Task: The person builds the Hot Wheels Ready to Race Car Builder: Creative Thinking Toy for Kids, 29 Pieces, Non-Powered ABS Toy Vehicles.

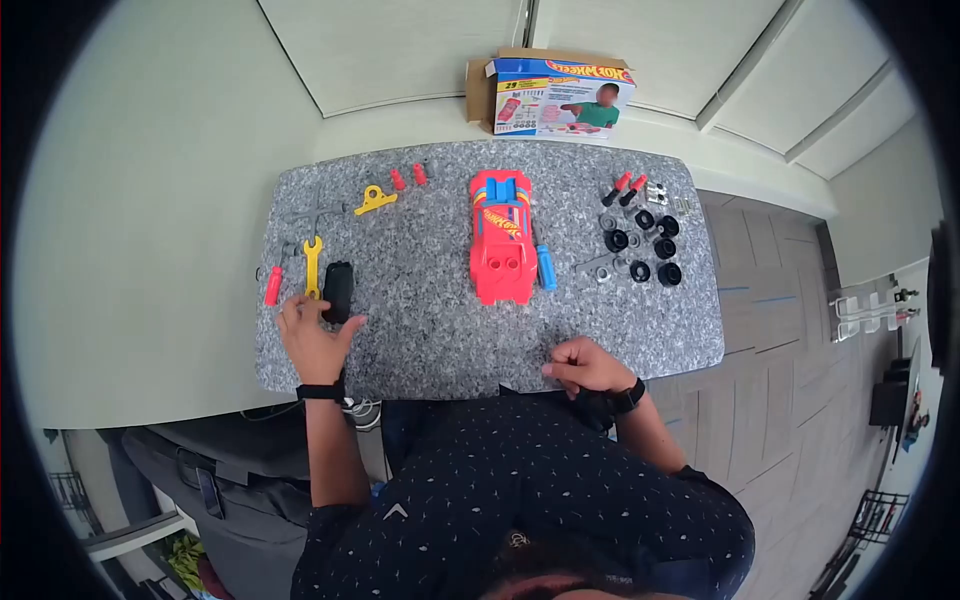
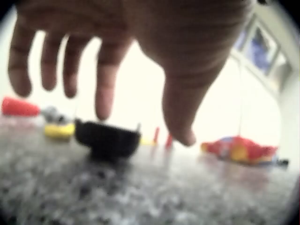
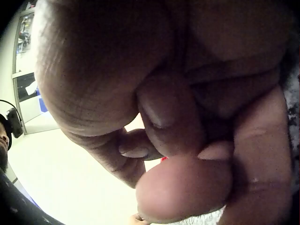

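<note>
My left hand (image 1: pixel 315 340) hovers over the left side of the table, fingers spread and thumb held apart. Just beyond its fingers lies a black plastic car part (image 1: pixel 339 290), seen low on the tabletop beneath the index finger in the left wrist view. Beside that part is a yellow toy wrench (image 1: pixel 312 262), its near end right by the fingertips. A red-handled piece (image 1: pixel 273 285) lies farther left. My right hand (image 1: pixel 590 366) rests at the table's front edge with its fingers loosely curled, and nothing shows in it. Between the hands, farther back, sits a red toy car body (image 1: pixel 503 245).
A blue cylinder (image 1: pixel 546 267) lies against the car's right side. Several black wheels (image 1: pixel 669 273) and small parts cover the right, near two red-and-black pieces (image 1: pixel 632 188). A yellow piece (image 1: pixel 374 200) and red pieces (image 1: pixel 419 175) lie back left. The toy box (image 1: pixel 565 97) stands behind the table.
</note>
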